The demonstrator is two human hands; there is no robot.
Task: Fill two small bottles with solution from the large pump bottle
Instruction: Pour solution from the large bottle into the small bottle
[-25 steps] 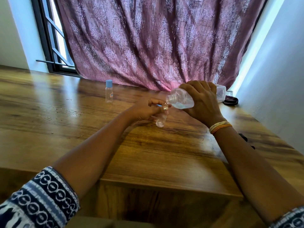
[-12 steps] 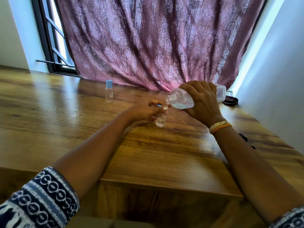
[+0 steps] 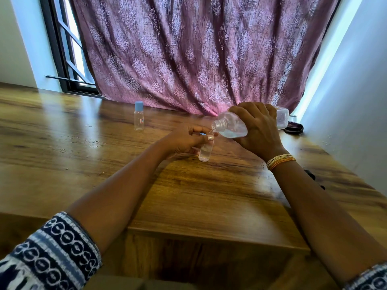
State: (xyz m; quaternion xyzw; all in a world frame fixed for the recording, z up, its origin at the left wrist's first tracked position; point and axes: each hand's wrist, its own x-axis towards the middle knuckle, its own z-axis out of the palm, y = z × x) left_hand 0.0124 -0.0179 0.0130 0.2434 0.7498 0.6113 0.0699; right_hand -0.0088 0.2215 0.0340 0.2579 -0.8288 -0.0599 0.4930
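Note:
My right hand (image 3: 256, 130) grips the large clear bottle (image 3: 231, 126), tipped on its side with its open threaded neck pointing left and down. Clear liquid pools in its lower side. No pump head is on it. My left hand (image 3: 186, 139) holds a small clear bottle (image 3: 204, 152) upright on the wooden table (image 3: 83, 147), its mouth right under the large bottle's neck. Some liquid shows in the small bottle. A second small bottle (image 3: 139, 116) with a light blue cap stands alone farther back to the left.
A purple patterned curtain (image 3: 188, 51) hangs behind the table's far edge. A dark object (image 3: 294, 128) lies at the back right by the white wall (image 3: 356, 101). Another dark item (image 3: 312, 174) peeks out behind my right forearm. A window frame (image 3: 60, 49) stands at back left.

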